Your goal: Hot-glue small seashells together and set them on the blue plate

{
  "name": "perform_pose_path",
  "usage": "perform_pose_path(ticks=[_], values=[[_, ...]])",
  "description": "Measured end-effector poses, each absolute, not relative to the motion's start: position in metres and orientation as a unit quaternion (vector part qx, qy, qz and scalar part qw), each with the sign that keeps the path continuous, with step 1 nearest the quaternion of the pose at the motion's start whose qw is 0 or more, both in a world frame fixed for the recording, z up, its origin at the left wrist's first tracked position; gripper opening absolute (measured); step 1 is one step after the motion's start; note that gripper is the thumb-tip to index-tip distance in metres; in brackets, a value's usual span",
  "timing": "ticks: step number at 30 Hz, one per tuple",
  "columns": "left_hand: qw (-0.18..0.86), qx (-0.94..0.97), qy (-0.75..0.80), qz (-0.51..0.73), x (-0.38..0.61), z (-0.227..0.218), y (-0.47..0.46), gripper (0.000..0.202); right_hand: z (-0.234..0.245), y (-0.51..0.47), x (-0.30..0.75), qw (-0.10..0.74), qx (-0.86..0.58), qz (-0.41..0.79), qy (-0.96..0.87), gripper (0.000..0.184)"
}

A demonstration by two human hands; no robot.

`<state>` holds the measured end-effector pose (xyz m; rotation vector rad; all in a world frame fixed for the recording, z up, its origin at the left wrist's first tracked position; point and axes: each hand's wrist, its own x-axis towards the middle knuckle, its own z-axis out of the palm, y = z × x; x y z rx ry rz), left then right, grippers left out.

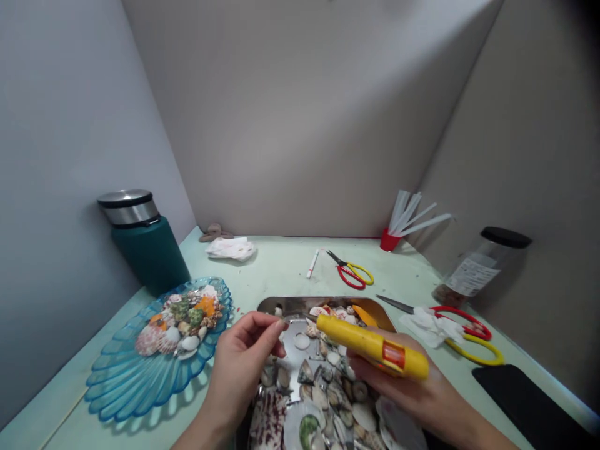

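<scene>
My right hand (398, 375) grips a yellow hot glue gun (360, 340), its nozzle pointing left toward my left hand. Thumb and fingertips of my left hand (248, 350) are pinched together above the tray; whatever they hold is too small or hidden to name. Below both hands lies a metal tray (293, 359) full of loose seashells (323, 397). To the left, a blue shell-shaped dish (135, 381) bears a cluster of shells (187, 319) in white, orange, green and pink.
A teal bottle (150, 250) stands behind the dish. Farther back are a plastic bag (230, 249), a marker (312, 264), scissors (354, 273) and a red cup (389, 240) of glue sticks. Right are more scissors (469, 319), tissue (434, 326), a jar (475, 269) and a black flat object (520, 400).
</scene>
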<state>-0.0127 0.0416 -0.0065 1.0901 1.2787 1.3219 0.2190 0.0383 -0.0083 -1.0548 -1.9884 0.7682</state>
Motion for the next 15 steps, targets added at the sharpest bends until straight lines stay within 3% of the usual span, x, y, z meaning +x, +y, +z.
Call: perform_pose_path(ticks=[10, 15], values=[[0.497, 0.444, 0.516, 0.538, -0.0129, -0.0056, 0.0411, 0.018, -0.015, 0.0399, 0.2161, 0.342, -0.44, 0.447, -0.699, 0.013], [0.488, 0.451, 0.518, 0.539, -0.0111, -0.0052, 0.0417, 0.016, -0.0152, 0.0385, 0.2158, 0.356, -0.455, 0.44, -0.687, 0.015]])
